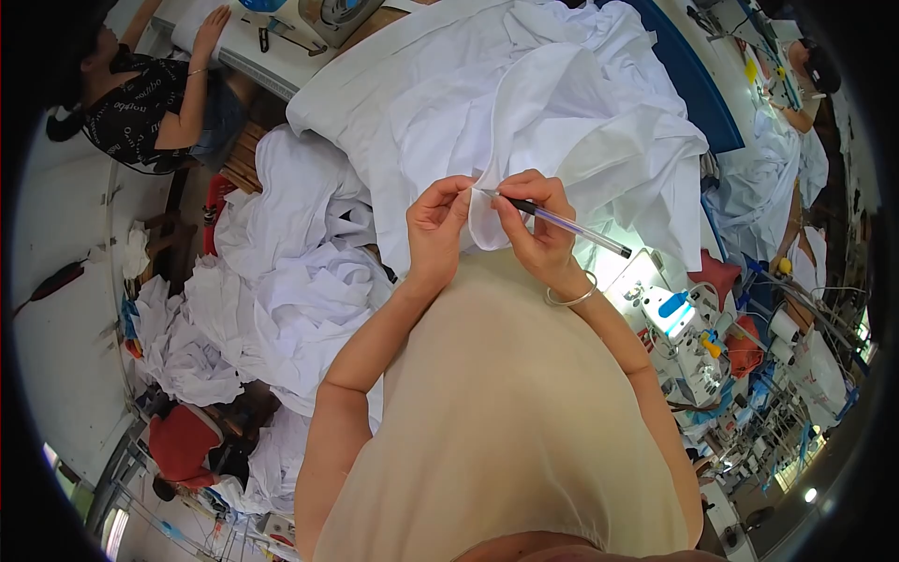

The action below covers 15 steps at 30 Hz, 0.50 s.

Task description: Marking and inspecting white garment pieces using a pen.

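Observation:
A strip of white fabric (484,219) hangs from between the fingers of my left hand (438,225), pinched between thumb and forefinger. My right hand (539,221) holds a clear-barrelled ballpoint pen (577,229) with a black grip; its tip points left and lies at the fabric edge beside my left fingertips. The right fingers also lie against the cloth, but whether they grip it I cannot tell. Both hands are above the front edge of a large heap of white cloth (442,119). A silvery bangle (572,289) circles my right wrist.
More white cloth (302,295) is piled at the left. A lit sewing machine (671,316) stands close on the right, another (298,21) at the upper left near a co-worker (140,105). A person in red (181,446) is at the lower left; others are at the right.

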### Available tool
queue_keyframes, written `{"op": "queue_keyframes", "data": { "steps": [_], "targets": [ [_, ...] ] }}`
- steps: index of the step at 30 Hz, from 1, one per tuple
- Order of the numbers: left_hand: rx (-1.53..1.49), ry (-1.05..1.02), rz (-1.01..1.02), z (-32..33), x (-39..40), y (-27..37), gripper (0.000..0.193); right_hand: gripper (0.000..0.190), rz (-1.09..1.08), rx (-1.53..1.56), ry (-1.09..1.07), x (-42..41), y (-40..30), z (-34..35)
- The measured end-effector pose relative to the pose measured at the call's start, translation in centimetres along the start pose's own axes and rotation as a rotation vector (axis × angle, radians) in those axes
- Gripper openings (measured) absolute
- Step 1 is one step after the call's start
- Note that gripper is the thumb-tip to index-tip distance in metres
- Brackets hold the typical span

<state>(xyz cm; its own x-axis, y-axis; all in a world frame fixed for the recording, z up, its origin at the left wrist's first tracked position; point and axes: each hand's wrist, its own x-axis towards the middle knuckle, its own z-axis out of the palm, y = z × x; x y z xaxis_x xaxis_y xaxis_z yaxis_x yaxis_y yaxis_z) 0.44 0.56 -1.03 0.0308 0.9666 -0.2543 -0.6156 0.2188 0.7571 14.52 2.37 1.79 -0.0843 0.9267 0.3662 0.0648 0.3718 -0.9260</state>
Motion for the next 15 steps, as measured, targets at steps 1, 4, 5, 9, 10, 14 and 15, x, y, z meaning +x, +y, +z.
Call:
{"op": "queue_keyframes", "data": {
  "steps": [1, 4, 5, 9, 10, 14, 15],
  "targets": [
    [0.003, -0.006, 0.002, 0.02, -0.01, 0.02, 0.015, 0.022, -0.006, 0.009, -0.003, -0.04, 0.03, -0.04],
    [0.010, -0.008, -0.002, 0.04, 0.00, 0.06, 0.015, 0.022, -0.012, -0.015, -0.024, -0.07, -0.11, -0.16],
    [0.018, -0.007, -0.007, 0.04, -0.02, 0.07, 0.015, 0.022, -0.021, -0.038, -0.032, -0.04, -0.20, -0.19],
    [0.067, -0.012, 0.026, 0.07, -0.06, 0.15, 0.015, 0.022, -0.040, -0.088, -0.061, 0.16, -0.51, -0.28],
    [0.071, -0.020, 0.034, 0.07, -0.07, 0.17, 0.014, 0.022, -0.044, -0.086, -0.064, 0.18, -0.55, -0.29],
    [0.087, -0.032, 0.057, 0.09, -0.09, 0.24, 0.014, 0.023, -0.062, -0.105, -0.072, 0.17, -0.55, -0.26],
    [0.091, -0.031, 0.059, 0.10, -0.09, 0.24, 0.014, 0.023, -0.058, -0.097, -0.070, 0.14, -0.56, -0.25]
  ]
}}
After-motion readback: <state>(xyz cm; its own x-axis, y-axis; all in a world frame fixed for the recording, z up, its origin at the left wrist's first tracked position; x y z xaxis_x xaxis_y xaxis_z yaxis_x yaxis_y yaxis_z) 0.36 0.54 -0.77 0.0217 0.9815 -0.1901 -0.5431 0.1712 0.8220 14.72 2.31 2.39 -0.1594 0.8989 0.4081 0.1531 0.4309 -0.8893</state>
